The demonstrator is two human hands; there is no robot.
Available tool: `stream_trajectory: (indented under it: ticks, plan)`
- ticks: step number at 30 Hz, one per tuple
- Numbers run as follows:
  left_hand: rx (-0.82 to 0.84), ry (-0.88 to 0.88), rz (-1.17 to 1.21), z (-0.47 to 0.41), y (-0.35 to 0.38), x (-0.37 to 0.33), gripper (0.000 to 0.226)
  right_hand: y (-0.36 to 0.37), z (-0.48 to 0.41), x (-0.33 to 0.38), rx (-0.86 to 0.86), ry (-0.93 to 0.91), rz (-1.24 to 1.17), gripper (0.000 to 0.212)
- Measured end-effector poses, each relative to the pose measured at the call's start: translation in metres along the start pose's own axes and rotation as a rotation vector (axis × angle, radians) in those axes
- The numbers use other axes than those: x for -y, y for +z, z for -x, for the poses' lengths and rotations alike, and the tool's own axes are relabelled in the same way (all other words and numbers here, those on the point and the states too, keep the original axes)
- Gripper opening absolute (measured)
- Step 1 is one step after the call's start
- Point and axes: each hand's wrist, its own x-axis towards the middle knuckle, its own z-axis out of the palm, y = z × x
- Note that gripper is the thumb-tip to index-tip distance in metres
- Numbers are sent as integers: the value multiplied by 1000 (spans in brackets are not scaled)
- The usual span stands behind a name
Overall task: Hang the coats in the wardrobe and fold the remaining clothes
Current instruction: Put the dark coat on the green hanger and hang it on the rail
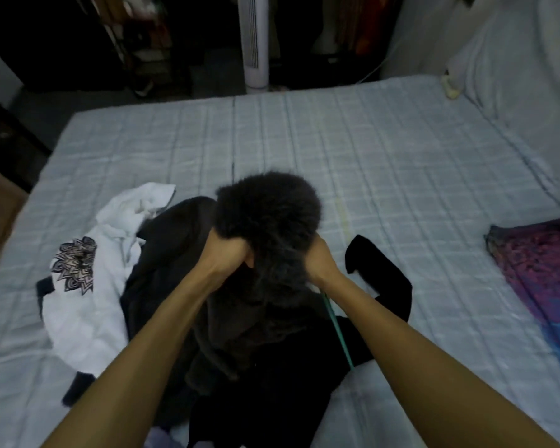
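Fuzzy dark coat point(267, 215) held bunched above the clothes pile point(240, 344) on the bed point(369, 150). Left grip point(228, 253) and right grip point(320, 260) both clutch its fur. Risk: teal cord point(338, 331) under the right wrist may snag and drag pile garments along as it lifts.

A home bedroom: quilted bed point(369, 150), open wardrobe point(136, 37) of hanging clothes.
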Motion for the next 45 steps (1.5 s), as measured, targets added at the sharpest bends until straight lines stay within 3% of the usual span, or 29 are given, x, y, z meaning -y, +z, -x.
stream_trajectory:
  ticks: [2, 7, 8, 10, 12, 15, 19, 22, 26, 30, 33, 37, 39, 42, 45]
  plan:
    - [-9, 38, 30, 21, -25, -17, 52, -11, 20, 35, 51, -109, -38, 40]
    - [-51, 127, 132, 82, -85, -60, 66, -33, 74, 130, 209, -262, -123, 5]
    - [-30, 129, 150, 91, -97, -67, 67, -36, 84, 147, 192, -282, -139, 15]
    - [12, 143, 161, 111, -124, -79, 71, -38, 102, 176, 110, -345, -135, 35]
    - [34, 161, 147, 131, -152, -89, 71, -38, 118, 201, 5, -429, -100, 42]
    - [-5, 213, 201, 166, -190, -100, 57, -38, 144, 235, -80, -491, -50, 34]
    - [-122, 195, 352, 211, -223, -108, 45, -36, 172, 278, -199, -446, 41, 42]
    - [-203, 226, 315, 239, -232, -110, 35, -36, 190, 303, -346, -430, 174, 42]
    - [-348, 312, 176, 268, -223, -109, 30, -54, 212, 324, -506, -362, -7, 34]
    - [-223, 491, 121, 297, -207, -131, 19, -94, 232, 347, -668, -447, -55, 18]
    - [-53, 567, 136, 323, -199, -162, 7, -135, 249, 367, -748, -425, -134, 24]
    - [200, 598, 309, 356, -179, -197, 35, -182, 272, 393, -913, -531, -94, 23]
    - [76, 681, 308, 369, -162, -216, 40, -198, 283, 406, -947, -591, -68, 24]
    - [-276, 755, 263, 369, -141, -228, 53, -213, 294, 411, -973, -643, 1, 22]
    - [-464, 678, 155, 354, -135, -212, 33, -221, 297, 390, -953, -652, 117, 19]
